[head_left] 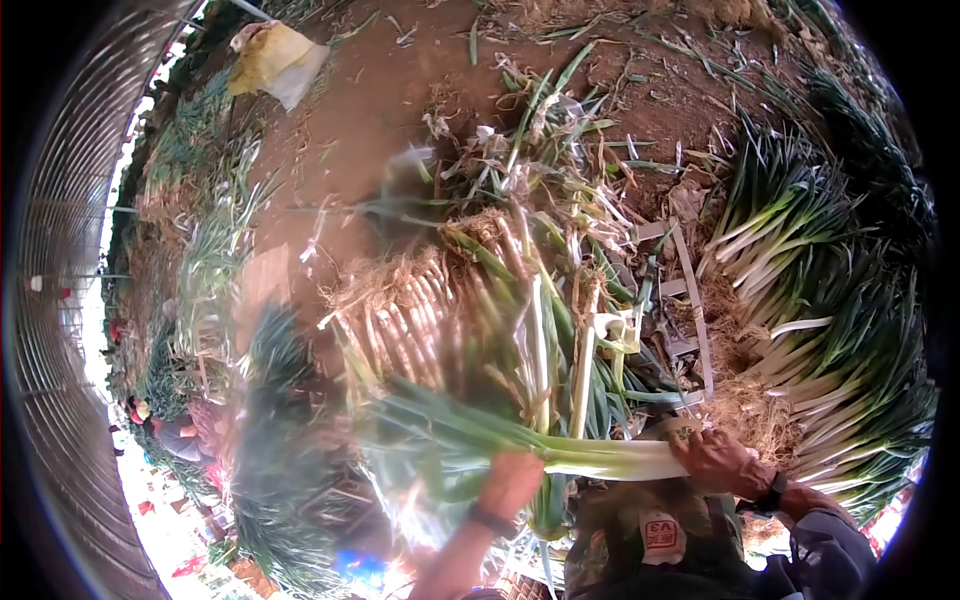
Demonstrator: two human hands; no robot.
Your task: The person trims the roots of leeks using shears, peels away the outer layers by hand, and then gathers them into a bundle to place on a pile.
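Note:
A long leek lies crosswise in front of me, its white stem to the right and its green leaves fanned out to the left. My left hand is closed around it where the white turns green. Around the white end, the fingers of my right hand are wrapped; they hide the root tip. Just beyond the leaves is a heap of unpeeled leeks with brown, dirty roots. Loose stalks stand up close behind the held leek.
Cleaned leeks are piled along the right side. Peeled skins and scraps litter the brown soil ahead. Wooden slats lie right of the middle. A yellow and white sack is at the far left, and more greens are at left.

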